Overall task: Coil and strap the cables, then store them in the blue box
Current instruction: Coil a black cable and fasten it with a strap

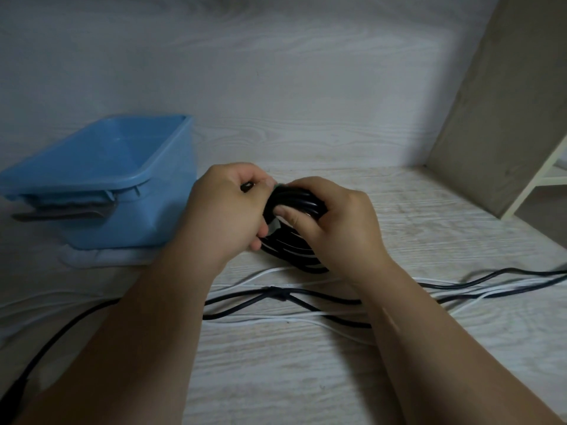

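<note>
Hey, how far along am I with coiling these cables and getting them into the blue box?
Done: one black cable is wound into a coil. In hand: your left hand and right hand both grip that coil, apparently strapping it. Remaining: a loose black cable and a white cable lie uncoiled nearer you, and the blue box shows nothing inside where visible.

We see a coil of black cable [302,200] standing on edge in the middle of the surface [435,219]. A loose black cable [245,303] and a white cable [277,318] trail across its near part. The open blue box [147,222] sits far left.
</note>
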